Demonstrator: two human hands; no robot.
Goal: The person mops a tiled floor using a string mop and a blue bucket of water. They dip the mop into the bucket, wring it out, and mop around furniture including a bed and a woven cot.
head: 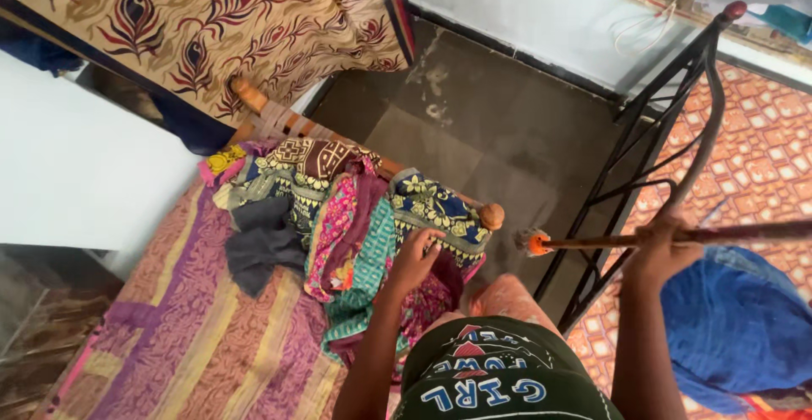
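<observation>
Woven cot (203, 335), crumpled patterned cloths (355, 217), thin stick (677, 236)

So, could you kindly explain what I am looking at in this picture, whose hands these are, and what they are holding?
There is only one picture, taken by a camera worn on a person's head and looking down past their chest, so both arms are that person's own. The left hand rests on a pile of folded patterned cloths lying at the end of a cot covered with a purple and yellow striped sheet. The right hand grips a long brown stick with an orange tip, held roughly level above the dark tiled floor. To the right stands a black metal frame, with a blue bundle of cloth beside it.
</observation>
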